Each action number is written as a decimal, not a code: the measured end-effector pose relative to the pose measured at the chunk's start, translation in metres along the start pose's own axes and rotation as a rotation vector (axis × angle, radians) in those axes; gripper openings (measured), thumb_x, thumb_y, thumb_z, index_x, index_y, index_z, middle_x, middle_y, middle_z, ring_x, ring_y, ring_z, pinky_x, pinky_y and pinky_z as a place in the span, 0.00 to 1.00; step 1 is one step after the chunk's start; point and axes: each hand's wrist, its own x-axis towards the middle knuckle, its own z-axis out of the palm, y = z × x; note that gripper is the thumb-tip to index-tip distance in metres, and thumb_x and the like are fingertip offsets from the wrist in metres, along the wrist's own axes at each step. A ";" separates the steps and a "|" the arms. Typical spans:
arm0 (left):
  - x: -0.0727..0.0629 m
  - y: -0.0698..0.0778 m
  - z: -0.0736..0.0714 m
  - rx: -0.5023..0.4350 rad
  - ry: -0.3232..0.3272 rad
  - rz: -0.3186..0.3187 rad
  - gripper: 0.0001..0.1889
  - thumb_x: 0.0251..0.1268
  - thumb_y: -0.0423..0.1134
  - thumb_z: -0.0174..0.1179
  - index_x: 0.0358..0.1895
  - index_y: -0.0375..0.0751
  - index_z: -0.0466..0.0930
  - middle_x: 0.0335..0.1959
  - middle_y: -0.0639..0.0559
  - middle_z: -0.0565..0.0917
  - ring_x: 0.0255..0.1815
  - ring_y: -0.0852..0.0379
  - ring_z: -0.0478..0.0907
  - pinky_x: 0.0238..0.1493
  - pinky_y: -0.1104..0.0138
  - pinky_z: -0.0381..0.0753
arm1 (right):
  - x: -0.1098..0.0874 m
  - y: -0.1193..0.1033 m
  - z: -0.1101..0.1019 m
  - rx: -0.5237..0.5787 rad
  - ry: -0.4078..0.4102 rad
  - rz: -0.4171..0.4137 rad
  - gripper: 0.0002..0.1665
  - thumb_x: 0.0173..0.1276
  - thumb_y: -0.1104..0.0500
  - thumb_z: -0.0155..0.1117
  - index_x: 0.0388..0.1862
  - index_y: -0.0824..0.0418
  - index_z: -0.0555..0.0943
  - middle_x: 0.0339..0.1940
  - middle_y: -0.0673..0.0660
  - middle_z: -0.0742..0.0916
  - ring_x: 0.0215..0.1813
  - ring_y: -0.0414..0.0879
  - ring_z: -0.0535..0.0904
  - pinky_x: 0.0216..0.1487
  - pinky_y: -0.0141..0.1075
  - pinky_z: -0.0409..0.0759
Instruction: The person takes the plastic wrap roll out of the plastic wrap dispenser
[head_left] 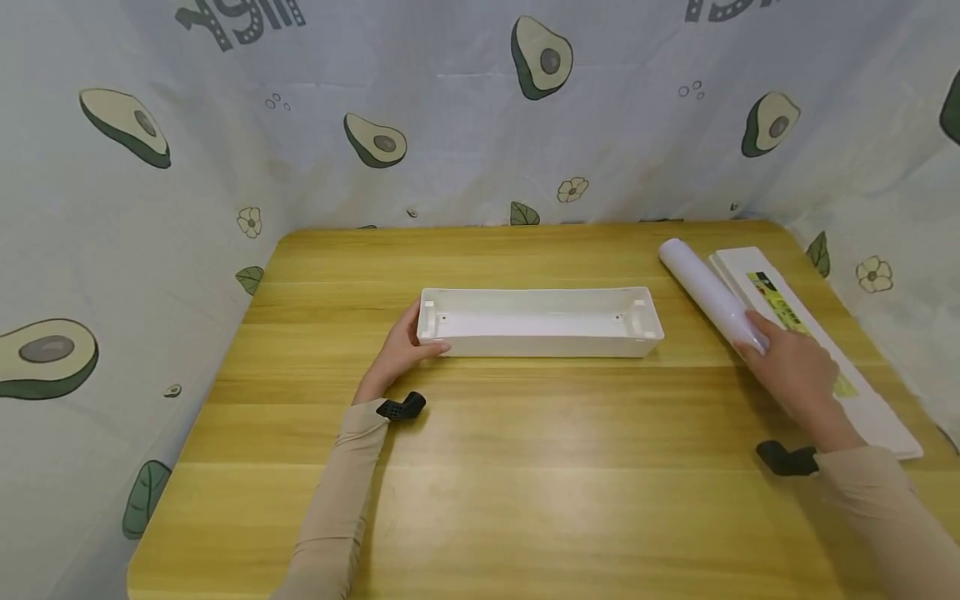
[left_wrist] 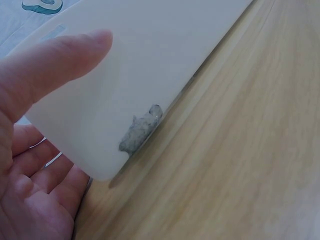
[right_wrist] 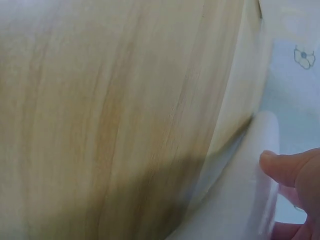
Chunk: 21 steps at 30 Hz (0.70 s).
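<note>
A long, shallow white plastic box (head_left: 540,347) lies crosswise on the wooden table, its open side up. My left hand (head_left: 396,354) holds its left end, the thumb along the front wall and the fingers round the end. In the left wrist view, a grey patch (left_wrist: 140,132) shows low on the box's wall, near the corner. Over on the right, my right hand (head_left: 798,371) grips the near end of a smooth white roll (head_left: 707,285). The right wrist view shows the thumb (right_wrist: 282,167) pressed on the side of that roll.
Beside the roll, a flat white panel or pack (head_left: 873,417) with a yellow-green label (head_left: 777,300) lies along the table's right side, partly behind my right hand. A white cloth (head_left: 450,83) printed with avocados hangs around the wooden table (head_left: 525,467).
</note>
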 end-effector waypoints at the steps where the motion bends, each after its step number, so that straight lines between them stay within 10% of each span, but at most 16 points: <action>1: 0.000 0.000 0.000 0.005 0.001 0.001 0.49 0.53 0.27 0.66 0.74 0.55 0.47 0.71 0.47 0.62 0.66 0.44 0.65 0.54 0.74 0.75 | 0.000 0.000 0.000 -0.007 0.000 0.000 0.37 0.70 0.43 0.51 0.71 0.59 0.60 0.43 0.85 0.74 0.32 0.73 0.74 0.18 0.50 0.65; 21: -0.009 0.022 0.005 -0.004 -0.005 -0.019 0.49 0.52 0.24 0.64 0.75 0.44 0.45 0.69 0.38 0.61 0.64 0.37 0.65 0.50 0.77 0.76 | 0.003 0.007 -0.005 -0.067 0.075 -0.053 0.30 0.64 0.53 0.60 0.62 0.66 0.70 0.42 0.83 0.76 0.34 0.76 0.72 0.22 0.57 0.67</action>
